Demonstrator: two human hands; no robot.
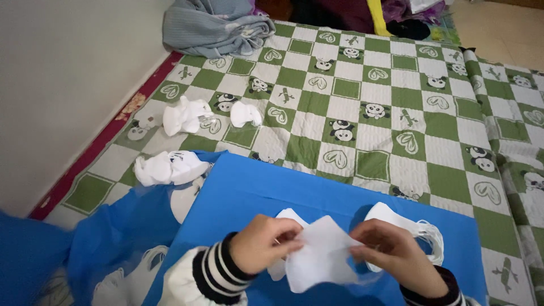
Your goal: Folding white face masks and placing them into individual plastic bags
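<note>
Two hands meet over the blue sheet (pixel 255 187) in my view, both pinching one white face mask (pixel 320 255). I see my left hand (pixel 263 243) closed on its left edge, fingers curled tight, and my right hand (pixel 391 249) gripping the right edge the same way. The mask looks soft, flat and plain white, spread between them with a pointed upper corner. Just behind my right hand lies a stack of white masks (pixel 419 226) with ear loops showing. Three crumpled white bundles (pixel 184 116) lie farther off on the green checked quilt (pixel 396 141).
</note>
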